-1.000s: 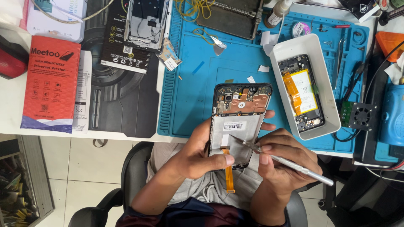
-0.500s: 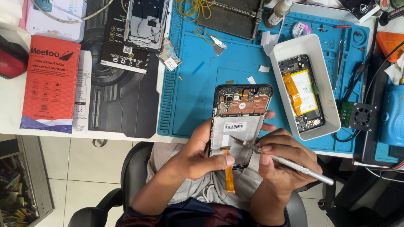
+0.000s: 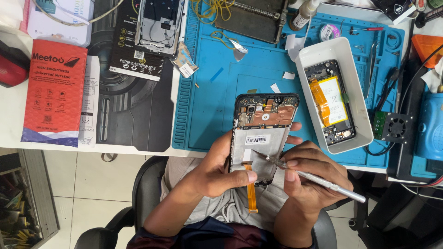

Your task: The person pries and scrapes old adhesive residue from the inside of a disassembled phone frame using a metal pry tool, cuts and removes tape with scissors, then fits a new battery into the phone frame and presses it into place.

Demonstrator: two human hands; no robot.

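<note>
While the left hand (image 3: 217, 173) wraps its fingers (image 3: 240, 177) around the edge of an opened phone (image 3: 260, 136), holding it above the lap at the near edge of the desk (image 3: 14, 124), the right hand (image 3: 309, 173) pinches a thin metal tool (image 3: 314, 177) like a pen, its tip touching the phone's pale inner plate. An orange ribbon cable (image 3: 251, 193) hangs from the phone's lower end. Just beyond lies a blue work mat (image 3: 217, 97); to the right on it sits a white tray (image 3: 360, 120) holding another opened phone (image 3: 330, 103). A red box (image 3: 53, 92) rests well to the left.
</note>
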